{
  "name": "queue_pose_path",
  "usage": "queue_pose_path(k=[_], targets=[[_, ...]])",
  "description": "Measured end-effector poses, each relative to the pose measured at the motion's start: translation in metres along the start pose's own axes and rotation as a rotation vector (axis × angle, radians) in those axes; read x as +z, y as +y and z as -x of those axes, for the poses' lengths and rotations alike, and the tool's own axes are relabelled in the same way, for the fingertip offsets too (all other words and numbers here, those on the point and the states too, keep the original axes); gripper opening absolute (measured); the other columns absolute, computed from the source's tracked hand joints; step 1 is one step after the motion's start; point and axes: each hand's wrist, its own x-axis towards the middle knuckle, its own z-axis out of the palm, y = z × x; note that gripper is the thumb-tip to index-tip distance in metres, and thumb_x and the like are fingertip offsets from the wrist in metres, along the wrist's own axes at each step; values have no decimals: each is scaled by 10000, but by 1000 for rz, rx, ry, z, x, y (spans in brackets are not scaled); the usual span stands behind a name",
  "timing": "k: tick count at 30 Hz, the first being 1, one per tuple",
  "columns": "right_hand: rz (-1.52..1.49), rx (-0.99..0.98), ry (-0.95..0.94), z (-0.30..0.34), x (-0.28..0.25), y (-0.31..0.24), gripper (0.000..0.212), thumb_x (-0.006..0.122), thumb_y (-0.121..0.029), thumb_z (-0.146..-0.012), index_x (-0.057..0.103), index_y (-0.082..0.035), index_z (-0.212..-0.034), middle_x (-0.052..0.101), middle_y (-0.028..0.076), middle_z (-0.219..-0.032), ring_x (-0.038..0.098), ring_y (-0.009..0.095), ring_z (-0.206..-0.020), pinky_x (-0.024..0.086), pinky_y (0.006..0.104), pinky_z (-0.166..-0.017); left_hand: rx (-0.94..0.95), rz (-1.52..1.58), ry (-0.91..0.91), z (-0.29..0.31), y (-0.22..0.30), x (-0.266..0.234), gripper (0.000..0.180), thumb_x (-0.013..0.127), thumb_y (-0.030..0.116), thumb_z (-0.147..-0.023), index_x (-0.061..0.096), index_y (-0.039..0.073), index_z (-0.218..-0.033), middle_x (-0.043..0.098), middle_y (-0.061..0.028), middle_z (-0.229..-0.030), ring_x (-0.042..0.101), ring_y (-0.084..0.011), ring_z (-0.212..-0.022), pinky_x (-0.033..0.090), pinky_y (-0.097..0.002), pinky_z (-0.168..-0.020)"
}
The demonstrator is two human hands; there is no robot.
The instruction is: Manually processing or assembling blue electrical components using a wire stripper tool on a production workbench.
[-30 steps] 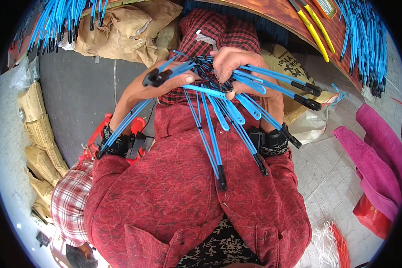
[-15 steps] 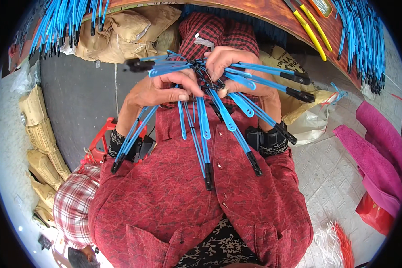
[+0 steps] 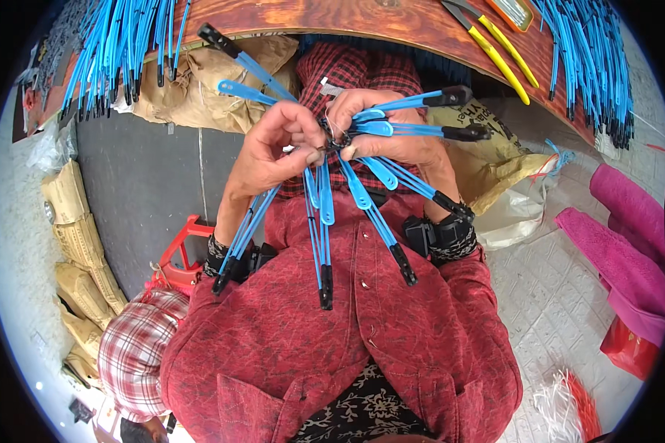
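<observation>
Dark hub (image 3: pixel 335 139) gripped from both sides, blue strips (image 3: pixel 381 225) spraying outward

A person's two bare hands meet at the hub, which is held in front of a red jacket (image 3: pixel 303 310), with red-and-black checked cloth (image 3: pixel 334 60) behind it. The left hand (image 3: pixel 277 150) lies directly left of the hub, thumb and forefinger pinching a small dark piece (image 3: pixel 322 148) at the hub's edge; its shape cannot be made out. The right hand (image 3: pixel 404 116) lies right of the hub, fingers curled over the far side and thumb against the near side, pinching the hub between them. Neither hand is nearer: both touch, and their fingertips nearly meet.

The strips' long axes run out from the hub like spokes. Several point back toward the jacket, one group along the left forearm; others run rightward past the right hand; one group reaches away to the far left. Most groups end in black tips, with shorter flat paddles (image 3: pixel 375 128) among them.

Beyond the hub, a wooden bench (image 3: pixel 391 16) carries a yellow-handled tool (image 3: pixel 504 65) to the far right.
</observation>
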Motion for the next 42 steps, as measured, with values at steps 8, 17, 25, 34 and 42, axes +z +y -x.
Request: queue_pose_path(k=[8,17,25,34,42], targets=[[46,3,-39,1,3,-2,259,868,-154,-796,703,-55,-969,678,-1,-937,636,125,-932,501,300,-838,8,-240,46,-3,8,2,415,755,-54,-848,652,-12,-1247,666,-22,-938,655,-90,-855,541,-237,-784],[77,24,-28,-2,5,-7,258,859,-155,-797,706,-49,-976,681,15,-927,636,126,-914,498,292,-817,33,-346,174,-5,13,9,302,754,-57,-841,709,-12,-1136,732,-59,-966,711,-111,-853,556,-242,-764],[269,-106,-170,-5,7,-12,280,881,-198,-773,713,-55,-945,676,43,-884,634,178,-850,486,327,-762,25,-314,330,-6,10,14,166,720,5,-894,737,-5,-1059,741,-34,-886,679,-65,-777,519,-213,-667],[158,-133,-98,1,13,-12,266,854,-150,-786,707,-50,-983,696,55,-987,665,214,-967,512,355,-875,24,-339,309,-3,11,9,155,731,35,-906,737,3,-1058,746,-30,-868,674,-60,-766,515,-205,-666],[140,-208,-71,-3,9,-12,308,871,-220,-774,652,-55,-914,676,51,-989,646,210,-977,505,353,-881,49,-344,317,-7,12,13,159,733,39,-913,728,-4,-1066,743,-34,-875,677,-66,-784,526,-208,-701]])
